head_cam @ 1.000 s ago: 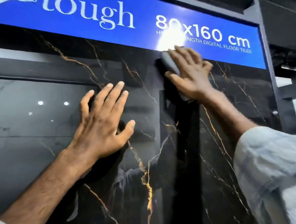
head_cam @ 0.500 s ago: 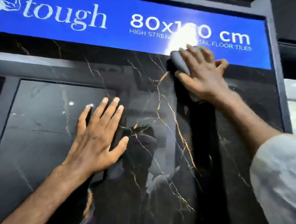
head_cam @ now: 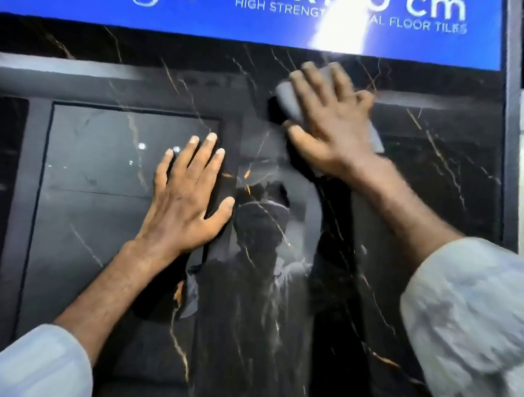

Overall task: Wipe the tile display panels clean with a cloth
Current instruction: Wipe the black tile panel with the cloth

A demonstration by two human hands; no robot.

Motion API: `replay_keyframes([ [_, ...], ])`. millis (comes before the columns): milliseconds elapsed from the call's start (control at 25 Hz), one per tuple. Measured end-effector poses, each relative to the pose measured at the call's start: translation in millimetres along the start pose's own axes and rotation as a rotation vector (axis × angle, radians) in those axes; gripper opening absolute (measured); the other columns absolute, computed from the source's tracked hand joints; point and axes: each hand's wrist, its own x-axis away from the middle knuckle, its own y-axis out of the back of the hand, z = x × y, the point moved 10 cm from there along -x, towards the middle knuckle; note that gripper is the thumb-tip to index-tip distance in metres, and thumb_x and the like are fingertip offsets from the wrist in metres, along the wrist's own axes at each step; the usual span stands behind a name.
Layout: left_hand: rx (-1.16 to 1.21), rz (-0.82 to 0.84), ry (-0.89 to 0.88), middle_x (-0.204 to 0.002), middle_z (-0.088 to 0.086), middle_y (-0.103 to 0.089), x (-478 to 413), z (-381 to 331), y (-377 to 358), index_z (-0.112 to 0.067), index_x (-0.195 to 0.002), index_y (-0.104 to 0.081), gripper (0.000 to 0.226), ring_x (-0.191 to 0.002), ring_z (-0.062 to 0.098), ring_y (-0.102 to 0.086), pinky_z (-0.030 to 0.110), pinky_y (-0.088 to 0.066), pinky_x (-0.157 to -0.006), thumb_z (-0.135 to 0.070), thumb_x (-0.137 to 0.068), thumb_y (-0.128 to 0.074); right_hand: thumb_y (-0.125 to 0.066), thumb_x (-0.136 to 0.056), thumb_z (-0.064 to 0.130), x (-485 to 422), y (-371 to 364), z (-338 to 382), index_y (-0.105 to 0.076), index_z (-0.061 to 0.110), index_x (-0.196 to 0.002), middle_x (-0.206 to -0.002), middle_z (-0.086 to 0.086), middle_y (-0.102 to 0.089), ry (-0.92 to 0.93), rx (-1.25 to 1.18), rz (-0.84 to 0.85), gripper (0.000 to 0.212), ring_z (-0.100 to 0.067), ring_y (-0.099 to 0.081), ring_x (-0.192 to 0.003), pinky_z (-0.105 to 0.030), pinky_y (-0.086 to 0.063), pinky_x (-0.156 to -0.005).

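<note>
Pale sleeves [head_cam: 473, 328] nearest. Left hand [head_cam: 187, 203] lies flat on the black gold-veined tile panel [head_cam: 440, 178], fingers straight, slightly spread. Right hand [head_cam: 329, 122], higher, presses the grey cloth [head_cam: 286, 100] to the panel, fingers splayed. Blue sign [head_cam: 113, 8] above.

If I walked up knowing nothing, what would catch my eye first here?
Probably the bright blue sign across the top, with white lettering and a glare spot. Below it, a glossy black tile panel with thin gold veins fills the view. The right hand presses a grey cloth near the panel's top, and the left hand lies flat at the centre.
</note>
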Motion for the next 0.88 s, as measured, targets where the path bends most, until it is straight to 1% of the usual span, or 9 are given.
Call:
replay_keyframes([
  [80, 0.029, 0.002, -0.007, -0.171, 0.012, -0.025, 24.4, -7.0, 4.0, -0.005, -0.154, -0.045, 0.075, -0.157, 0.033, -0.022, 0.059, -0.012, -0.124, -0.049, -0.093, -0.047, -0.042, -0.093, 0.060, 52.2, -17.0, 77.6, -0.034, 0.025, -0.162, -0.171, 0.001, -0.026, 0.316, -0.016, -0.005, 0.079, -0.032, -0.021, -0.158, -0.052, -0.029, -0.104],
  [160, 0.017, 0.015, -0.022, -0.170, 0.011, -0.025, 52.6, -12.7, 6.9, -0.007, -0.150, -0.051, 0.072, -0.156, 0.034, -0.023, 0.059, -0.010, -0.122, -0.049, -0.091, -0.049, -0.044, -0.098, 0.061, 89.4, -19.7, 78.0, -0.034, 0.029, -0.162, -0.171, 0.005, -0.025, 0.478, 0.023, 0.006, 0.072, -0.025, -0.019, -0.159, -0.051, -0.025, -0.105],
  [280, 0.006, 0.054, 0.008, -0.171, 0.010, -0.022, 83.8, -7.5, 5.8, -0.011, -0.151, -0.051, 0.072, -0.155, 0.035, -0.022, 0.057, -0.007, -0.121, -0.050, -0.090, -0.050, -0.045, -0.095, 0.061, 68.5, 1.4, 3.4, -0.034, 0.030, -0.162, -0.171, 0.004, -0.026, 0.044, -0.010, -0.028, 0.074, -0.028, -0.022, -0.158, -0.054, -0.030, -0.101],
  [360, 0.006, 0.082, 0.030, -0.172, 0.010, -0.022, 103.4, -4.8, 1.6, -0.011, -0.153, -0.048, 0.074, -0.155, 0.035, -0.023, 0.060, -0.010, -0.120, -0.049, -0.090, -0.049, -0.046, -0.093, 0.057, 79.3, -5.1, 14.7, -0.033, 0.025, -0.162, -0.172, 0.001, -0.024, -0.154, -0.025, -0.041, 0.078, -0.033, -0.021, -0.158, -0.053, -0.032, -0.097],
  [480, -0.007, 0.111, 0.028, -0.172, 0.011, -0.022, 133.9, -7.6, -4.2, -0.009, -0.158, -0.042, 0.080, -0.157, 0.035, -0.020, 0.061, -0.011, -0.122, -0.050, -0.090, -0.049, -0.046, -0.098, 0.055, 149.9, -24.9, 110.1, -0.034, 0.024, -0.162, -0.172, 0.000, -0.023, 0.265, -0.023, 0.017, 0.072, -0.030, -0.016, -0.160, -0.054, -0.032, -0.102],
  [560, -0.022, 0.122, -0.007, -0.172, 0.011, -0.022, 145.8, -11.2, -8.4, -0.007, -0.158, -0.040, 0.082, -0.158, 0.036, -0.019, 0.062, -0.009, -0.124, -0.051, -0.090, -0.050, -0.051, -0.098, 0.055, 180.6, -19.7, 96.3, -0.036, 0.027, -0.162, -0.171, 0.002, -0.026, 0.414, 0.009, 0.044, 0.071, -0.027, -0.018, -0.160, -0.055, -0.031, -0.105],
  [680, -0.023, 0.101, -0.004, -0.171, 0.012, -0.023, 144.8, -12.4, -11.7, -0.005, -0.158, -0.040, 0.082, -0.158, 0.037, -0.019, 0.064, -0.009, -0.125, -0.049, -0.090, -0.052, -0.054, -0.096, 0.053, 159.3, -6.2, 23.4, -0.038, 0.025, -0.161, -0.170, 0.001, -0.029, -0.109, -0.028, -0.020, 0.072, -0.030, -0.023, -0.158, -0.054, -0.033, -0.098],
  [760, -0.012, 0.085, 0.014, -0.171, 0.013, -0.023, 143.4, -13.9, -11.1, -0.005, -0.158, -0.039, 0.082, -0.158, 0.038, -0.018, 0.064, -0.008, -0.125, -0.047, -0.090, -0.053, -0.051, -0.094, 0.052, 164.3, -12.6, 50.5, -0.036, 0.021, -0.161, -0.171, -0.002, -0.027, -0.217, -0.031, -0.042, 0.076, -0.034, -0.021, -0.158, -0.053, -0.032, -0.097],
  [880, 0.052, 0.086, 0.010, -0.171, 0.015, -0.021, 160.5, -22.3, -8.4, -0.006, -0.158, -0.040, 0.081, -0.158, 0.035, -0.020, 0.063, -0.011, -0.124, -0.046, -0.089, -0.055, -0.051, -0.098, 0.051, 217.8, -29.4, 135.5, -0.039, 0.023, -0.160, -0.171, 0.000, -0.027, 0.271, -0.068, 0.064, 0.070, -0.030, -0.019, -0.159, -0.057, -0.033, -0.103],
])
